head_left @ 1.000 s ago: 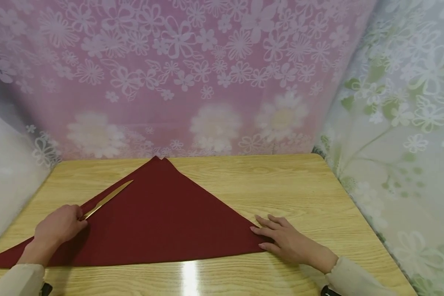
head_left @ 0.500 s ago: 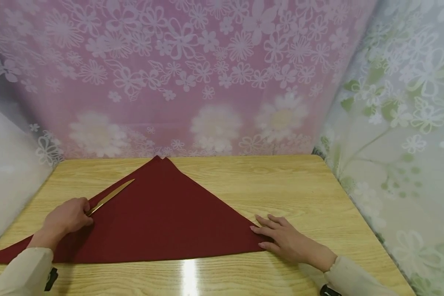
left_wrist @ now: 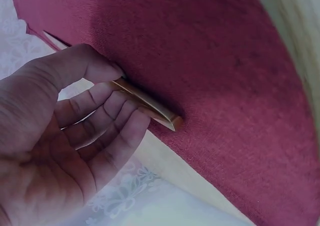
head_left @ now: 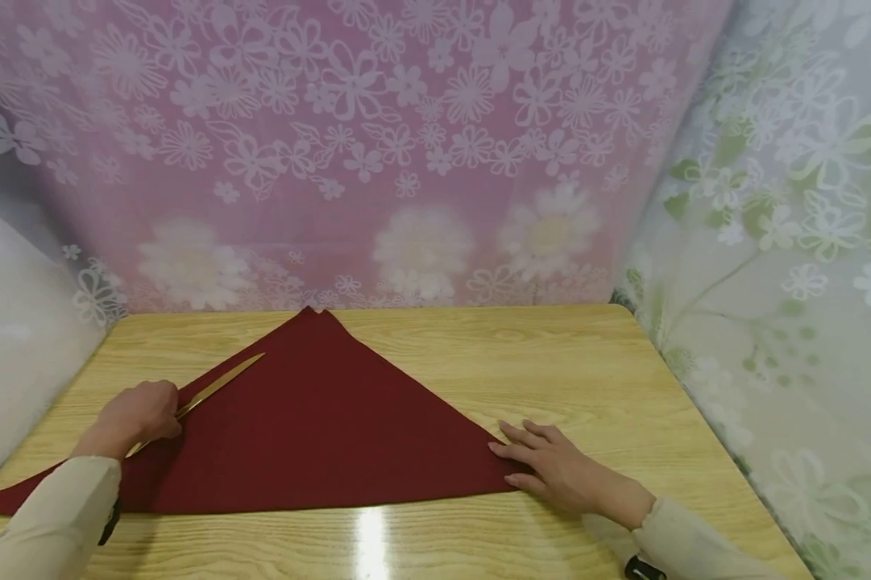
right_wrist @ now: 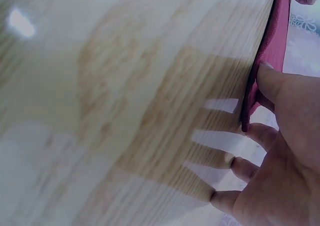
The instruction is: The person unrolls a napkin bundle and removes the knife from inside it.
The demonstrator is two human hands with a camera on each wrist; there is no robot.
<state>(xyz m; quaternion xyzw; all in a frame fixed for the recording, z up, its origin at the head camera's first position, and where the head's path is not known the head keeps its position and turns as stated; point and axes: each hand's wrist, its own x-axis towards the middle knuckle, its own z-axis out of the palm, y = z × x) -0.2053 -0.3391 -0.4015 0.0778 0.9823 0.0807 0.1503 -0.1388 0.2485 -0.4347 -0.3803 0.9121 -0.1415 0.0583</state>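
A dark red cloth napkin (head_left: 319, 435), folded into a triangle, lies on the wooden table with its peak at the far edge. Along its left slanted side is a gold table knife (head_left: 228, 379), blade tip toward the peak. My left hand (head_left: 138, 415) pinches the knife's handle (left_wrist: 150, 104) between thumb and fingertips, and the handle's end sticks out past the fingers. At the napkin's right corner, my right hand (head_left: 562, 471) rests with fingers spread. Its thumb (right_wrist: 272, 81) touches the folded edge, while other fingertips reach the tabletop.
The light wooden table (head_left: 522, 354) ends at a pink flowered backdrop (head_left: 420, 161). A pale flowered panel (head_left: 783, 322) stands along the right side, and a white one (head_left: 22, 338) along the left.
My left hand has shifted up and to the right along the knife, so the handle's rear end now shows behind it. Knife, napkin and right hand have hardly moved.
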